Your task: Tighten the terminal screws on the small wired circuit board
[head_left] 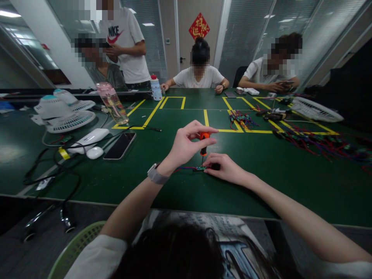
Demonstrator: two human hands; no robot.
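Note:
An orange and black screwdriver [204, 144] stands upright, its thin shaft pointing down at a small green circuit board [199, 169] on the table. My left hand [190, 142], with a watch on its wrist, is closed around the screwdriver's handle between thumb and fingers. Low on the table, my right hand [222, 167] pinches the right end of the board. Red and blue wires [183, 169] run from the board's left side. Whether the screwdriver's tip touches a screw is too small to tell.
On the green table [139, 182] lie a phone [120, 146], a white mouse [95, 152], fans [65, 112] and a bottle [112, 102] at left. Wired circuit boards [325, 141] are piled at right. Several people are across the table. A green basket [75, 248] stands below.

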